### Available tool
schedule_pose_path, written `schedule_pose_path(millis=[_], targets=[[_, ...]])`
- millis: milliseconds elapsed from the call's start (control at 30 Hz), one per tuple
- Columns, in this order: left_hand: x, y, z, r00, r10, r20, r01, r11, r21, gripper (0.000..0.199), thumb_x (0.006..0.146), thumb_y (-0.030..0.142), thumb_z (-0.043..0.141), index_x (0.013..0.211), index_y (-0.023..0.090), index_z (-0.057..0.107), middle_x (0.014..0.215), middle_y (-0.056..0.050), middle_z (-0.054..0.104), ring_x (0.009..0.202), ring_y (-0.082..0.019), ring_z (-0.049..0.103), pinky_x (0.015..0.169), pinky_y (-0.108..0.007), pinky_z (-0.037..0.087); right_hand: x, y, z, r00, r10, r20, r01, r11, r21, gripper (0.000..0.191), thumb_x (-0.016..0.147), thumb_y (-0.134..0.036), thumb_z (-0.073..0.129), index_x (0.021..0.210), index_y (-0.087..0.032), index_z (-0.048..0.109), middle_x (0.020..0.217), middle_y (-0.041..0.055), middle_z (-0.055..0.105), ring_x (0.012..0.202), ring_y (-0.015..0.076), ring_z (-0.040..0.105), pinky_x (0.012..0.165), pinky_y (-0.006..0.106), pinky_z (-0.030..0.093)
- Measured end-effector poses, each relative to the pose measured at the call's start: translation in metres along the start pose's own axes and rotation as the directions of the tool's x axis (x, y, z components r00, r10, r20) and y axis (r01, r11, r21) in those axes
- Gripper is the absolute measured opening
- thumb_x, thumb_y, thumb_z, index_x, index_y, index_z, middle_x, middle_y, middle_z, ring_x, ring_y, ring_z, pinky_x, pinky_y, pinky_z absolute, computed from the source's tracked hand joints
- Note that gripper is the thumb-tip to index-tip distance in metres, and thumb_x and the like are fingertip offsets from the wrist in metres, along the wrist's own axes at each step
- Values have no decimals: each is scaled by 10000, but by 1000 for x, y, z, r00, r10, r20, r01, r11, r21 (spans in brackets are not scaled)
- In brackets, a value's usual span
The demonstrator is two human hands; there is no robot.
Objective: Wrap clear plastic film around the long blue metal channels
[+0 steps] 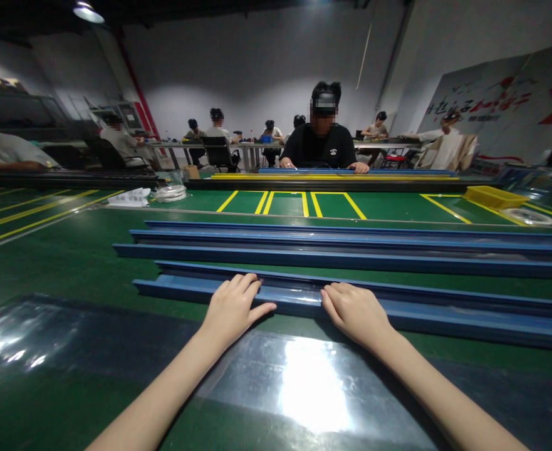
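Observation:
A long blue channel-shaped profile (294,300) lies across the green table in front of me, with a shiny clear strip visible inside it between my hands. My left hand (232,304) rests over its near wall, fingers bent into the channel and thumb stretched along the outer side. To the right, my right hand (354,307) grips the same profile with curled fingers; its fingertips are partly hidden. Nearer to me, a wide sheet of clear plastic film (252,376) lies flat on the table under my forearms, glaring under the light.
More blue profiles (219,254) lie parallel just beyond. Farther off are yellow tape outlines (287,193), a coil of white material (170,193), crumpled white paper (130,197) and a yellow tray (494,197). A co-worker in black (320,141) sits opposite, hands on other long profiles.

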State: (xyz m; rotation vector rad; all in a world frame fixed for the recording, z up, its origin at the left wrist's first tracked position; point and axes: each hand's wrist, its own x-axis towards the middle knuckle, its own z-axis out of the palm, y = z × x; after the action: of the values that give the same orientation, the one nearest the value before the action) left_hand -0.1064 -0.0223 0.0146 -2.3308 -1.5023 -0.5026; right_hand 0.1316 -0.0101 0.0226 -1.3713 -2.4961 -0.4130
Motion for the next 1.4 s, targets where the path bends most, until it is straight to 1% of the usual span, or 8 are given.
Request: schedule_pose_path(millis=[133, 333, 467, 867, 1000, 1100, 1200, 1400], targets=[[0, 0, -1, 1000, -6, 20, 6, 1000, 6, 403, 783, 503, 485, 991, 171, 583, 980, -59, 611, 868, -202, 543, 720, -310, 424, 0, 0, 0, 1000, -3, -13, 3, 1000, -2, 382, 895, -252, 266, 648, -179, 547, 608, 22, 583, 579, 130, 523, 541, 270, 242], [0, 0, 0, 1000, 7, -16, -7, 1000, 3, 393, 792, 503, 472, 966, 171, 591, 945, -67, 613, 857, -195, 545, 713, -302, 422, -1, 0, 1, 999, -12, -34, 12, 1000, 1, 382, 894, -250, 272, 636, -176, 543, 600, 23, 579, 570, 125, 514, 542, 266, 240], [0, 0, 0, 1000, 6, -13, -6, 1000, 14, 396, 796, 505, 464, 969, 172, 588, 955, -67, 613, 856, -194, 544, 710, -302, 420, 0, 0, 1, 999, -9, -42, 9, 1000, 2, 388, 893, -252, 269, 628, -177, 542, 597, 24, 578, 566, 124, 512, 538, 266, 239], [0, 0, 0, 1000, -1, 5, 1, 1000, 6, 384, 789, 497, 483, 972, 174, 583, 972, -54, 611, 880, -198, 543, 710, -308, 410, 0, -1, 0, 1000, -6, -16, 6, 1000, -1, 385, 896, -254, 265, 637, -178, 540, 612, 23, 582, 586, 130, 527, 537, 267, 242], [0, 0, 0, 1000, -5, 11, 5, 1000, 4, 376, 790, 493, 484, 966, 176, 581, 974, -54, 608, 887, -202, 541, 714, -310, 411, 1, -1, -2, 1000, 7, 26, -7, 1000, 8, 386, 898, -260, 265, 648, -177, 548, 621, 24, 587, 598, 132, 535, 542, 262, 254], [0, 0, 1, 1000, -3, 14, 3, 1000, 1, 382, 790, 499, 480, 959, 172, 580, 979, -58, 607, 894, -205, 541, 721, -315, 412, 2, -2, -6, 995, -2, 97, 0, 1000, 22, 378, 904, -273, 261, 695, -178, 561, 663, 25, 596, 639, 137, 547, 556, 254, 277], [0, 0, 0, 1000, -2, 27, 2, 1000, -7, 381, 789, 499, 480, 954, 169, 578, 984, -59, 605, 906, -209, 538, 728, -319, 414, 3, -2, -11, 986, -60, 158, 53, 997, 48, 375, 907, -324, 257, 764, -180, 572, 742, 33, 605, 706, 150, 556, 586, 252, 314], [1, 1, -2, 1000, -1, 30, 1, 1000, -19, 369, 791, 481, 490, 971, 169, 569, 999, -58, 603, 922, -214, 536, 737, -328, 414, 3, 0, -14, 977, -98, 189, 75, 989, 125, 406, 904, -402, 244, 1045, -188, 559, 976, 64, 597, 877, 172, 555, 665, 256, 373]])
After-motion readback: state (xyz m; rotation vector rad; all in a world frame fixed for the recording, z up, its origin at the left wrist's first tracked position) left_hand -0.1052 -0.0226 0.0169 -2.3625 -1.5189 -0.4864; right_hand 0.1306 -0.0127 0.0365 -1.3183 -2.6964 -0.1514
